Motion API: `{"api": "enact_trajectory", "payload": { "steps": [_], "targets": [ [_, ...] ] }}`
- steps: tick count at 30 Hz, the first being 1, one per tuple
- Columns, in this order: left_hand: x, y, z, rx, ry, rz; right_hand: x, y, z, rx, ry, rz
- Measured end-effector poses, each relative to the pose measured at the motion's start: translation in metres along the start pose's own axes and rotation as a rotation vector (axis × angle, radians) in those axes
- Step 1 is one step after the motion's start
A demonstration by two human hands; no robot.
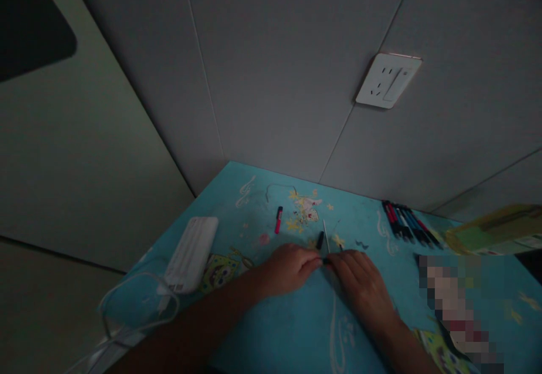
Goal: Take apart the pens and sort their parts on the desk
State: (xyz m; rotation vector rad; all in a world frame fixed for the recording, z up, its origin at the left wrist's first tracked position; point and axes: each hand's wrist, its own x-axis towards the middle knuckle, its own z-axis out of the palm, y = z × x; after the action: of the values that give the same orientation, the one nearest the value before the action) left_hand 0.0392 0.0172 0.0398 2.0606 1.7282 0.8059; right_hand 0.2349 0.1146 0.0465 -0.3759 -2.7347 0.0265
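Fingers of the left hand (290, 267) pinch closed on one small dark piece (326, 261), lower centre, its long axis nearly level; the right hand (359, 275) curls over its right end, closure hidden. From left: one white block (192, 250), one red-and-black tube (278, 224), one black tube (320, 241), one white rod (326, 236), several pens (409, 224).

Both arms are bare as far as I can see, coming up from the bottom and angling inward. The left forearm (212, 319) is way more in view, a long slant up and right, pretty dark toward the lower end. The right forearm (410, 344) only shows a short bit, leaning up and left. Wrists look fairly straight. Left hand (291, 262) is curled up, thumb and index pinched together and pointing right. Right hand (358, 278) is back-up, fingers bent over, tips pointing left, just beside the left fingertips.
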Motion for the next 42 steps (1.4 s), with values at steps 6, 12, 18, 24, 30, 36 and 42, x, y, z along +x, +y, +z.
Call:
{"api": "enact_trajectory", "payload": {
  "steps": [6, 12, 18, 24, 30, 36, 42],
  "targets": [
    [-0.002, -0.001, -0.005, 0.275, 0.078, -0.018, 0.0, 0.001, 0.009, 0.089, 0.019, 0.122],
    [-0.003, -0.005, 0.002, 0.341, 0.049, -0.014, -0.002, -0.001, 0.018, 0.183, 0.042, 0.171],
    [-0.003, -0.008, 0.004, 0.355, 0.026, 0.018, 0.0, -0.004, 0.017, 0.253, -0.054, 0.207],
    [-0.002, -0.006, 0.002, 0.36, -0.006, 0.031, 0.001, -0.009, 0.014, 0.347, -0.017, 0.217],
    [-0.002, -0.003, 0.0, 0.373, -0.018, 0.037, 0.0, -0.006, 0.016, 0.36, 0.013, 0.227],
    [-0.003, -0.006, 0.002, 0.356, 0.011, 0.04, -0.002, -0.005, 0.017, 0.367, 0.012, 0.26],
    [-0.002, -0.007, 0.002, 0.356, 0.003, 0.036, -0.001, -0.008, 0.016, 0.403, 0.026, 0.289]
  ]
}}
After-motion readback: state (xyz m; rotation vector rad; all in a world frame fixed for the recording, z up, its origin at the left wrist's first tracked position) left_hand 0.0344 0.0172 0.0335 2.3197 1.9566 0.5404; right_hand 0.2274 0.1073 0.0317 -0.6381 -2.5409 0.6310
